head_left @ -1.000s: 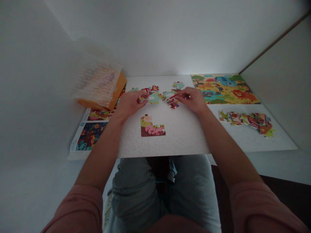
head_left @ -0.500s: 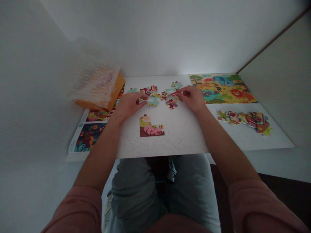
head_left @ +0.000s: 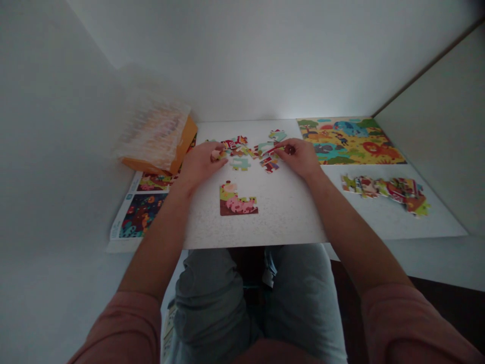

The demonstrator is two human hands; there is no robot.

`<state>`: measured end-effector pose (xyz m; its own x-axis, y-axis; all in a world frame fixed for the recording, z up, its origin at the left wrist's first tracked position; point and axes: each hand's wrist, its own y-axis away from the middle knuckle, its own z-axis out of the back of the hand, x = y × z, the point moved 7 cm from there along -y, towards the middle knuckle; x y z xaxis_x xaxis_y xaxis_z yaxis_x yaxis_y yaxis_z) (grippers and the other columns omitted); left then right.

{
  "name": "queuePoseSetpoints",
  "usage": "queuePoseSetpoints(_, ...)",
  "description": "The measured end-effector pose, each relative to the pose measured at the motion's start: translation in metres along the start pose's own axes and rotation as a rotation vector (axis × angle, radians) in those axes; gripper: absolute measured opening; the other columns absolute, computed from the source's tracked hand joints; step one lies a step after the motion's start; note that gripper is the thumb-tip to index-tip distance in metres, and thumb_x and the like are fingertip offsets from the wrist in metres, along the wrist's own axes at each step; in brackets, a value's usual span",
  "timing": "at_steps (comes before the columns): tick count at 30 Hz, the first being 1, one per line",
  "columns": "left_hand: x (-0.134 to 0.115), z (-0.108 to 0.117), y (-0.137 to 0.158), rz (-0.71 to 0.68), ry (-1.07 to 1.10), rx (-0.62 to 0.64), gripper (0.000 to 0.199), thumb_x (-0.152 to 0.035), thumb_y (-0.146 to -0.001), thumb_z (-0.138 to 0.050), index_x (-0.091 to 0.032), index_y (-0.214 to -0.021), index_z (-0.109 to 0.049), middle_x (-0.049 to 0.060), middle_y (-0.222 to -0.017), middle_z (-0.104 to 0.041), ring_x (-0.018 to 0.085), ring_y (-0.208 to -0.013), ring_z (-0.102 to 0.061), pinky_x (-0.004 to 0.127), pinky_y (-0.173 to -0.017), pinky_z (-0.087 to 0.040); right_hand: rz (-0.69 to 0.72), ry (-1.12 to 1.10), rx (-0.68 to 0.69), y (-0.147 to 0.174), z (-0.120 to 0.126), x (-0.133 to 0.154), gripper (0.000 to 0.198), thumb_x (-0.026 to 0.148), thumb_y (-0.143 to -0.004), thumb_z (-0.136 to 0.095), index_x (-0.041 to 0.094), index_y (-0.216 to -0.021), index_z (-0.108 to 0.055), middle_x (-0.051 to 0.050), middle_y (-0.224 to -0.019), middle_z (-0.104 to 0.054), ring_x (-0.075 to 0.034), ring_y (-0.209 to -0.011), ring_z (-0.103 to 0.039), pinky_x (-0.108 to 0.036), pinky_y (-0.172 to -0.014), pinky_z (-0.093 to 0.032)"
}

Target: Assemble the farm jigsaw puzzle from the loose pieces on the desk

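Observation:
My left hand (head_left: 202,163) is at the left of a loose group of jigsaw pieces, fingers closed around a puzzle piece that is mostly hidden. Across from it, my right hand (head_left: 301,155) pinches a puzzle piece (head_left: 270,150) with a red stripe between thumb and forefinger. Between the hands lie a pale green puzzle piece (head_left: 240,164) and several red and brown ones. A purple and red puzzle piece (head_left: 269,164) rests just below my right fingertips. Nearer to me, a joined corner section (head_left: 238,205) shows a pink spotted animal body.
An orange box (head_left: 184,141) in bubble wrap stands at the left on printed picture sheets (head_left: 142,215). On the right are an animal picture sheet (head_left: 352,141) and an overlapping row of puzzle pieces (head_left: 386,189). Walls enclose the white table (head_left: 288,217) behind and at the sides.
My left fingers have come away from the pale green piece, which now lies uncovered, and have closed around another piece. My right hand keeps its pinch with little movement. The view has shifted slightly.

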<state>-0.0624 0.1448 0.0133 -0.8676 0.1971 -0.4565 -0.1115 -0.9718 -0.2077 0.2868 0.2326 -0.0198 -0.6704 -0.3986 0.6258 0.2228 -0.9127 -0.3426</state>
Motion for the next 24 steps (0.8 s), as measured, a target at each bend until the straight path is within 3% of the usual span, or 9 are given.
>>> queuePoseSetpoints(3, 0.01, 0.006, 0.004, 0.129, -0.076, -0.029, 0.057, -0.038, -0.11, -0.09, -0.02, -0.164, -0.085, 0.021, -0.173, -0.081, 0.042, -0.157, -0.08, 0.054, -0.138, -0.063, -0.022, 0.021, 0.031, 0.0, -0.001, -0.004, 0.02, 0.037, -0.104, -0.091, 0.027, -0.119, -0.101, -0.008, -0.089, -0.082, -0.029, -0.079, -0.07, -0.045, -0.079, -0.053)
queuePoseSetpoints(7, 0.019, 0.004, 0.011, 0.304, -0.168, 0.061, 0.068, -0.052, -0.113, -0.091, -0.02, -0.171, -0.08, 0.025, -0.186, -0.069, 0.049, -0.161, -0.077, 0.061, -0.138, -0.065, -0.016, 0.063, 0.03, 0.0, -0.002, -0.008, 0.024, 0.039, -0.107, -0.089, 0.027, -0.122, -0.101, -0.01, -0.094, -0.086, -0.03, -0.081, -0.072, -0.046, -0.081, -0.055)
queuePoseSetpoints(11, 0.013, 0.005, 0.014, 0.305, -0.187, 0.044, 0.057, -0.052, -0.113, -0.089, -0.022, -0.162, -0.085, 0.022, -0.182, -0.071, 0.047, -0.156, -0.08, 0.059, -0.137, -0.066, -0.009, 0.045, 0.009, 0.001, -0.002, -0.014, 0.03, 0.043, -0.109, -0.086, 0.026, -0.129, -0.1, -0.012, -0.099, -0.088, -0.032, -0.083, -0.075, -0.048, -0.081, -0.055)
queuePoseSetpoints(17, 0.018, 0.004, 0.008, 0.253, -0.065, 0.024, 0.034, -0.038, -0.108, -0.09, -0.024, -0.138, -0.089, 0.017, -0.155, -0.086, 0.038, -0.142, -0.083, 0.053, -0.131, -0.067, -0.026, 0.008, 0.047, 0.001, -0.004, -0.022, 0.029, 0.053, -0.111, -0.084, 0.031, -0.124, -0.098, -0.01, -0.095, -0.087, -0.033, -0.082, -0.075, -0.05, -0.078, -0.056)
queuePoseSetpoints(20, 0.027, 0.003, 0.004, 0.224, 0.039, -0.023, 0.039, -0.03, -0.099, -0.096, -0.024, -0.137, -0.086, 0.014, -0.144, -0.089, 0.035, -0.126, -0.084, 0.052, -0.122, -0.071, -0.027, -0.012, 0.026, 0.001, -0.003, -0.023, 0.029, 0.055, -0.109, -0.085, 0.032, -0.122, -0.097, -0.009, -0.093, -0.086, -0.033, -0.08, -0.074, -0.05, -0.076, -0.056)
queuePoseSetpoints(24, 0.03, 0.0, 0.0, 0.151, 0.163, -0.109, 0.052, -0.022, -0.09, -0.101, -0.023, -0.139, -0.083, 0.017, -0.152, -0.086, 0.03, -0.111, -0.084, 0.051, -0.112, -0.074, -0.008, -0.042, 0.013, 0.002, -0.003, -0.019, 0.023, 0.053, -0.108, -0.089, 0.032, -0.116, -0.096, -0.008, -0.087, -0.083, -0.032, -0.077, -0.072, -0.049, -0.074, -0.056)
